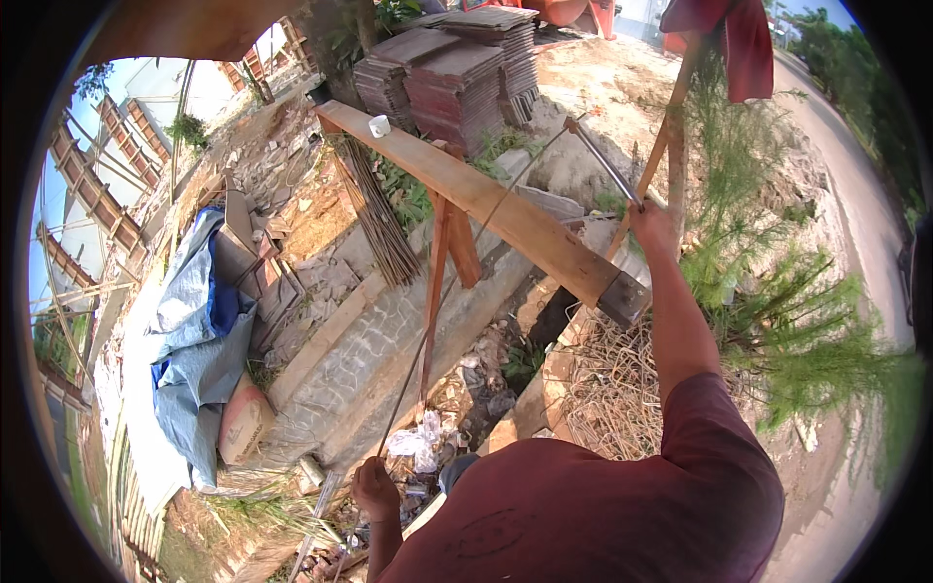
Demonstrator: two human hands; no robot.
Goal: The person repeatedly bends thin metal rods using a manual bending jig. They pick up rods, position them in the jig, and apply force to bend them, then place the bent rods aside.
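My left hand [376, 494], low in the head view, is closed around the near end of a thin metal rod [399, 401]. From there the rod slants up and away across a long wooden beam [457, 185]. Its far end meets the head of a metal bar [607, 167] beyond the beam. My right hand [653, 228] grips the near end of that bar, with the arm stretched forward over the right side. Wooden legs [439, 272] hold the beam up. A small white cup-like object [379, 125] stands on its far part.
Bundled thin rods [381, 219] lean against the beam's far end, near stacked reddish tiles [457, 92]. A blue-grey tarp [199, 360] and a sack [246, 420] lie left. Many bent metal pieces [617, 389] are heaped below the beam's near end. Feathery green branches [768, 321] hang right.
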